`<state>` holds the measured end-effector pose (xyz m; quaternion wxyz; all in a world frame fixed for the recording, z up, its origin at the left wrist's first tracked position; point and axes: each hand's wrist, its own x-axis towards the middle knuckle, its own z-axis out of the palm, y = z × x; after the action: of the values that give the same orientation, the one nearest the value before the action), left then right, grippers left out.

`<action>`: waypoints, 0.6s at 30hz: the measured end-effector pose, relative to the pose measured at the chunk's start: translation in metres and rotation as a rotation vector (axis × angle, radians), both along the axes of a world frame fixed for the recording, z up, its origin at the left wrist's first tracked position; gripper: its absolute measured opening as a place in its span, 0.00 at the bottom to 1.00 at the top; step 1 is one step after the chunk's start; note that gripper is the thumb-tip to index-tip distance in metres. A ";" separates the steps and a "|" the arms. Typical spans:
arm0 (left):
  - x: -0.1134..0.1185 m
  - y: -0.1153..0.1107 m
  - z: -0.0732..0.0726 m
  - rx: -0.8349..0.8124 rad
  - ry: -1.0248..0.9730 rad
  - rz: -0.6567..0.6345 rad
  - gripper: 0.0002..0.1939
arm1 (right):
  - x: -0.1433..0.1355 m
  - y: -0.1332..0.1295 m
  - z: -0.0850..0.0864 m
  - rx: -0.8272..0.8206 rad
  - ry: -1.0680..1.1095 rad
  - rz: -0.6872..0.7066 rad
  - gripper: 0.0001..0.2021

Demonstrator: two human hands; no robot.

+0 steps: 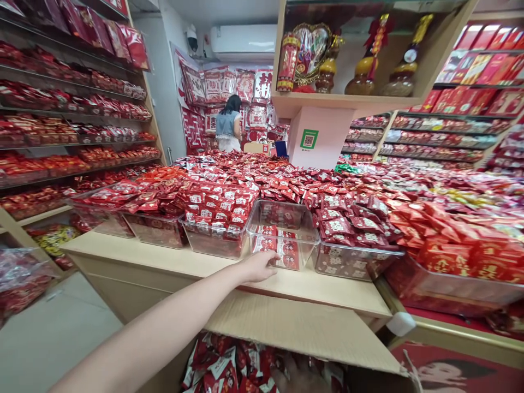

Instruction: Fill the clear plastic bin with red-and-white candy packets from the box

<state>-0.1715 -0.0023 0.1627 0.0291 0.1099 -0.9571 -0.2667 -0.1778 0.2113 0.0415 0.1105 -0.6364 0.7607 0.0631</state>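
Note:
My left hand (262, 266) reaches in from the lower left to the front wall of a clear plastic bin (309, 238). Its thumb and fingers are slightly apart, and I see nothing held between them. Inside that bin, several red-and-white candy packets (289, 248) lie in two neat columns, low down. Below the counter, my right hand (301, 377) is in shadow inside an open cardboard box (295, 322), among red-and-white packets (223, 374). Its fingers are mostly hidden, so any grip there cannot be made out.
Filled clear bins flank the low one: red packets (221, 210) left, dark red packets (339, 224) right. The wooden counter (204, 267) runs beneath them. A display cabinet (347, 101) overhangs the heaped packets. Stocked shelves (77, 112) line the left. A person (228, 123) stands far back.

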 end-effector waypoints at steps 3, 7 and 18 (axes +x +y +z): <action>-0.001 -0.003 0.001 -0.003 -0.016 0.013 0.17 | 0.004 0.002 -0.025 -0.046 0.022 0.052 0.20; -0.001 0.002 0.018 -0.012 -0.088 -0.007 0.15 | 0.008 0.003 -0.025 -0.066 0.017 -0.021 0.25; 0.087 0.103 0.109 0.239 0.041 -0.408 0.14 | 0.003 -0.002 0.037 0.143 -0.235 -0.062 0.24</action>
<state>-0.0845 0.1004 0.2721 -0.0189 -0.0886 -0.9203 -0.3805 -0.1752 0.2098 0.0786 0.2458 -0.6063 0.7553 0.0386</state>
